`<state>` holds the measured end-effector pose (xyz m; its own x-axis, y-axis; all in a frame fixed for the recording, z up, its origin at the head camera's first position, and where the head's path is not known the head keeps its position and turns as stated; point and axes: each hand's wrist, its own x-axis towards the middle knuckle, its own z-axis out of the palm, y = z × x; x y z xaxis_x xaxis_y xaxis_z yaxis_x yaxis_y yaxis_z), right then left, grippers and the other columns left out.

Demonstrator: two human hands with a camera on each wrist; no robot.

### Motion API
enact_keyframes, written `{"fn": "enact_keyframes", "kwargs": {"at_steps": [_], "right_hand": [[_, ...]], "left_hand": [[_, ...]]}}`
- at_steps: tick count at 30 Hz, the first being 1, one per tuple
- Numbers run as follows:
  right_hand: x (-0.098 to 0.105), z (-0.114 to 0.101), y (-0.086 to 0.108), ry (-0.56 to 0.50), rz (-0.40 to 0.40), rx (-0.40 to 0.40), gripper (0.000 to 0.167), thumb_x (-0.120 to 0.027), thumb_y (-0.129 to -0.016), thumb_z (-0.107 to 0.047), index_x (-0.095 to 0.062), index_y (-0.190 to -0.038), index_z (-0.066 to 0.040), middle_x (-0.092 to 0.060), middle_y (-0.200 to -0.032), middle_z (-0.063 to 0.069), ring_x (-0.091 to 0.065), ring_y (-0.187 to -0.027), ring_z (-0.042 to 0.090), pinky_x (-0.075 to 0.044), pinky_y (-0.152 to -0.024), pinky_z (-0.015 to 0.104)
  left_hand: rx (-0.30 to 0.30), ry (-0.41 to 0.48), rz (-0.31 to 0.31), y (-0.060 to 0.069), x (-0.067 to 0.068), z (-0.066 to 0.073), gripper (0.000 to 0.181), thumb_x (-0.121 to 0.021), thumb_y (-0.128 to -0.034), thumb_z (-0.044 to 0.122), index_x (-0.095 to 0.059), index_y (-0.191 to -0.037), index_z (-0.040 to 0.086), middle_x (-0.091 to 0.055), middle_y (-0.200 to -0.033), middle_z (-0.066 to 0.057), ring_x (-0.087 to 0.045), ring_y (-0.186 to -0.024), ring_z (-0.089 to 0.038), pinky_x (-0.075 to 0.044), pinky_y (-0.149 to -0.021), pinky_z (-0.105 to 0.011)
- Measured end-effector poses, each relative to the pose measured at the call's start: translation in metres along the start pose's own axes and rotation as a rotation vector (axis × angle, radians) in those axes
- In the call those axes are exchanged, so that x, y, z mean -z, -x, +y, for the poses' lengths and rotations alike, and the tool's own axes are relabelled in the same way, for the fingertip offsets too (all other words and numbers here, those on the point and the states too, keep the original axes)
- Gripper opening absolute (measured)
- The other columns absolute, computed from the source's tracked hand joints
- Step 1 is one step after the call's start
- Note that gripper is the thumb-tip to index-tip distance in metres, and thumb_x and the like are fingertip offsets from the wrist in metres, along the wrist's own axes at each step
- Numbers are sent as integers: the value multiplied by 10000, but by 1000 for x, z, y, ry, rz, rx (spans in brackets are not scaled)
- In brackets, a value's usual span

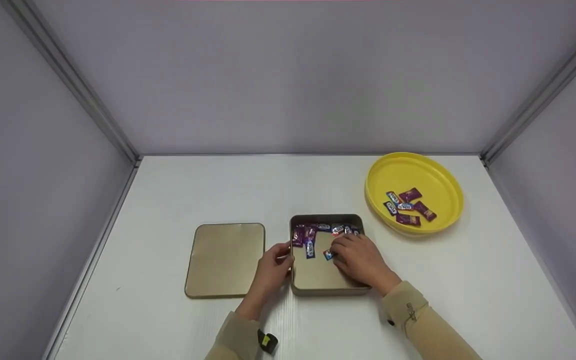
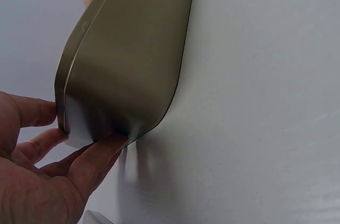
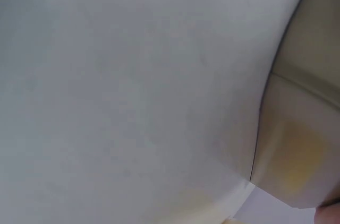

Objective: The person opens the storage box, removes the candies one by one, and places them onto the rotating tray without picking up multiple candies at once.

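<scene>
In the head view, an uncovered metal tin (image 1: 323,272) holds several small wrapped packets along its back and left side. The left hand (image 1: 274,267) touches the tin's left wall; the left wrist view shows its fingertips (image 2: 114,140) against the tin's side (image 2: 127,49), fingers fairly straight. Inside the tin, the right hand (image 1: 360,260) has its fingers bent down and pinches a small blue packet (image 1: 328,255), partly hidden by them. Only a fingertip of the right hand (image 3: 328,214) shows in the right wrist view, beside the tin's outer wall (image 3: 289,149).
A flat metal lid (image 1: 225,260) lies left of the tin. At the back right, a round yellow tray (image 1: 438,182) holds several purple and blue packets (image 1: 408,219). Pale walls (image 1: 288,80) stand behind and at both sides of the white table (image 1: 143,270).
</scene>
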<state>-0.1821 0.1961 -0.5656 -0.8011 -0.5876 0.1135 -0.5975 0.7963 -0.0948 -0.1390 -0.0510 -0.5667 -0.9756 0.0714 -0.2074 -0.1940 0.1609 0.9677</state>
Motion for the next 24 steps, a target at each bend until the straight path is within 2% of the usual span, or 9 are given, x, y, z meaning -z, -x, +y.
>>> {"fn": "enact_keyframes", "kwargs": {"at_steps": [7,14,24], "right_hand": [[-1,0,2,-21,55,2,142,-775,-849,-210,-755,-984,-173,-701,-1003,-37,-634,-985,193,-472,-851,388],[0,-1,1,-28,28,-28,150,-761,-858,-200,-763,-1005,-167,-697,-985,-32,-635,-969,191,-461,-840,380],[1,-1,0,13,2,-16,158,-726,-857,-193,-768,-1005,-156,-682,-975,-4,-626,-939,207,-445,-783,375]], "left_hand": [[9,19,-8,1,0,0,374,-563,-977,48,-540,-1347,-2,-567,-1308,-204,-587,-1140,-291,-550,-872,-353],[14,27,-8,-1,0,-1,382,-571,-972,47,-536,-1348,-8,-564,-1305,-211,-584,-1153,-305,-550,-878,-353],[-7,10,1,-1,0,0,367,-568,-967,30,-547,-1329,-21,-579,-1283,-218,-592,-1139,-318,-558,-858,-358]]}}
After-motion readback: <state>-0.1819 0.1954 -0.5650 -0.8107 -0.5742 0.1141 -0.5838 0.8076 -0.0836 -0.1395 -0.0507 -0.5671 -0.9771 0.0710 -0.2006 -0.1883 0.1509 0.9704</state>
